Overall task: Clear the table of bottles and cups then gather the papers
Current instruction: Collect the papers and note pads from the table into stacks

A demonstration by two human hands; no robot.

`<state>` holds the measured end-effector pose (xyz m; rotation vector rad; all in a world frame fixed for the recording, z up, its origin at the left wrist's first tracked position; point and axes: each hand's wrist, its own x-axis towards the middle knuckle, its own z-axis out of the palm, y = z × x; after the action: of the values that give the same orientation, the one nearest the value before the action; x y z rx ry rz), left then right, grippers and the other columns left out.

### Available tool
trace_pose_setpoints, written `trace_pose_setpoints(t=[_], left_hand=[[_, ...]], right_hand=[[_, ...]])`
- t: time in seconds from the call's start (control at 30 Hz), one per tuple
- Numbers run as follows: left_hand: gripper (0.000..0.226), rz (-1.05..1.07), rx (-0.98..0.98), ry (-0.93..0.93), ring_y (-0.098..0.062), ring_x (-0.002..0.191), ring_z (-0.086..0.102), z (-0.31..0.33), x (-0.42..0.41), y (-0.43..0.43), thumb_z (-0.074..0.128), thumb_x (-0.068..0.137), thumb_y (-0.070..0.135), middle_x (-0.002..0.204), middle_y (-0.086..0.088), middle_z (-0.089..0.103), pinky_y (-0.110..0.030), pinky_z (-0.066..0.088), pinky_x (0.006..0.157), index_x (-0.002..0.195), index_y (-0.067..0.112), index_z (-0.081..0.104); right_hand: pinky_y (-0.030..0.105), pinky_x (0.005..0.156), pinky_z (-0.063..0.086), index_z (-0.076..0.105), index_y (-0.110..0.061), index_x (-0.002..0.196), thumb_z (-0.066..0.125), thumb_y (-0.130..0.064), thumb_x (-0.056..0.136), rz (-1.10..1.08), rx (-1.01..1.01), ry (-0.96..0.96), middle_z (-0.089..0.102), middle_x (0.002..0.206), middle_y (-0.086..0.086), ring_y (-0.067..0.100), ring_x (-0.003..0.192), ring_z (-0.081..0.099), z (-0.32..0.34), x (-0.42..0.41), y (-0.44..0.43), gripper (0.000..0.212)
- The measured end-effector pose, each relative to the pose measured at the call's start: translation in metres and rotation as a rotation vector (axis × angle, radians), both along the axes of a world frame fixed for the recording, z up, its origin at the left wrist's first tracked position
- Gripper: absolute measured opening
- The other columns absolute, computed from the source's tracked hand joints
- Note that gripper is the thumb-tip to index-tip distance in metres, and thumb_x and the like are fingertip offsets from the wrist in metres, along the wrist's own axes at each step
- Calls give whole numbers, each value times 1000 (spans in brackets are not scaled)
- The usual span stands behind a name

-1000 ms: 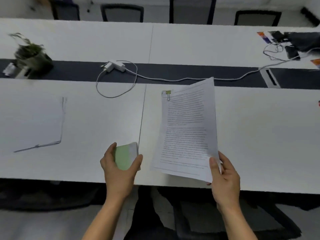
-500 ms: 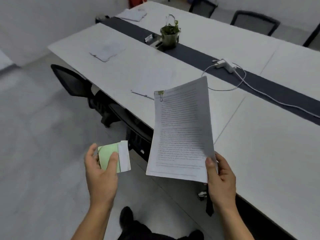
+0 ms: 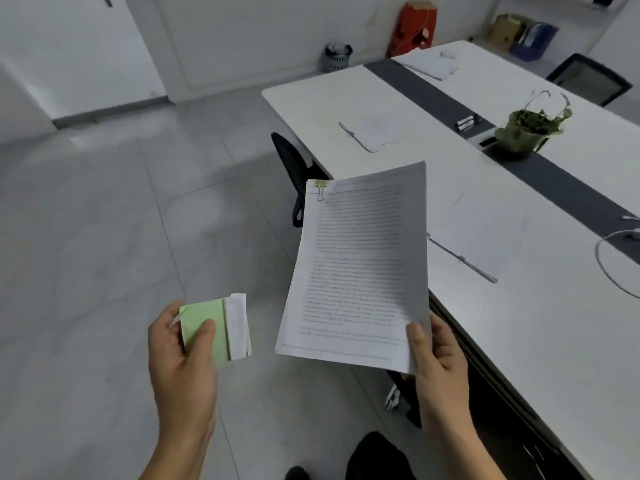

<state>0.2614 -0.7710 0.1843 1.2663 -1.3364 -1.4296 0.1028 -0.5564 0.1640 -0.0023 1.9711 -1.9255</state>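
My right hand grips the lower right corner of a clipped stack of printed papers, held up over the floor beside the white table. A gold binder clip sits at its top left corner. My left hand holds a small green and white notepad over the floor. On the table lie three more paper sets: one just behind the held stack, one further along, one at the far end.
A potted plant stands on the table's dark centre strip, with markers beside it. A white cable loops at the right edge. A black chair is tucked under the table. A waste basket stands by the far wall.
The view has swung left, away from the table and toward the open floor. Both hands keep their hold and have come off the tabletop, now hanging over the floor.
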Motion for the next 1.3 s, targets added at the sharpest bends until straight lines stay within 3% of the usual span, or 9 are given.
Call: trace_pose_setpoints(t=[0.17,0.43,0.63,0.77,0.83,0.93,1.03,1.17,1.3], left_hand=[[44,7,12,-27,-9,101,60,-20,-46,-96,54,95,-1,115,3,63,-29,43,89,126,30,52],[44,87,-23,-45,-5,95,61,-4,-156,-288,53,95,-3,112,3,63,-23,43,79,129,26,52],[47,210,-91,-49,-2,97,60,14,-194,-424,55,94,-3,110,7,63,-25,43,85,132,26,52],[50,315,-69,-12,5,91,61,-6,-218,-515,55,93,-8,108,6,63,-8,49,76,121,33,55],[52,337,-53,6,3,89,61,-18,-237,-571,55,92,-10,108,0,63,-7,50,74,115,37,57],[47,295,-12,46,2,88,61,-26,-269,-665,55,93,-8,110,-1,63,-14,49,76,124,27,57],[50,208,-43,67,3,88,62,-7,-321,-758,55,92,-9,104,7,65,-11,48,76,117,35,58],[48,-1,-87,94,2,92,61,20,-418,-864,55,92,-8,106,11,64,-17,45,81,122,29,56],[49,-182,-125,147,-4,95,61,43,-533,-936,53,92,-9,109,4,65,-20,46,86,126,26,56]], right_hand=[[32,72,61,63,-28,123,56,-23,99,32,-61,-32,75,105,-4,14,93,73,-7,-45,-108,25],[23,51,46,66,-39,113,54,-25,101,135,-48,-28,74,97,-6,8,73,63,-24,-173,-328,22],[30,54,47,65,-48,108,55,-29,101,310,-37,-15,74,100,-4,11,73,61,12,-251,-502,23],[29,63,51,65,-42,113,55,-30,100,407,-21,28,74,105,-7,10,89,70,11,-287,-611,20],[28,65,51,66,-40,113,55,-30,100,404,-1,44,75,104,-6,10,90,71,5,-306,-667,20],[28,59,52,69,-41,109,56,-29,100,350,17,39,76,100,-4,10,83,71,-2,-333,-744,20],[36,73,57,69,-37,112,56,-28,100,257,-2,52,76,103,-6,16,93,72,9,-368,-810,20],[28,70,57,66,-32,114,55,-23,100,94,-40,79,75,103,-5,18,95,71,22,-425,-882,20],[18,71,54,64,-31,114,52,-19,102,-70,-72,147,75,103,-12,6,94,70,33,-495,-936,21]])
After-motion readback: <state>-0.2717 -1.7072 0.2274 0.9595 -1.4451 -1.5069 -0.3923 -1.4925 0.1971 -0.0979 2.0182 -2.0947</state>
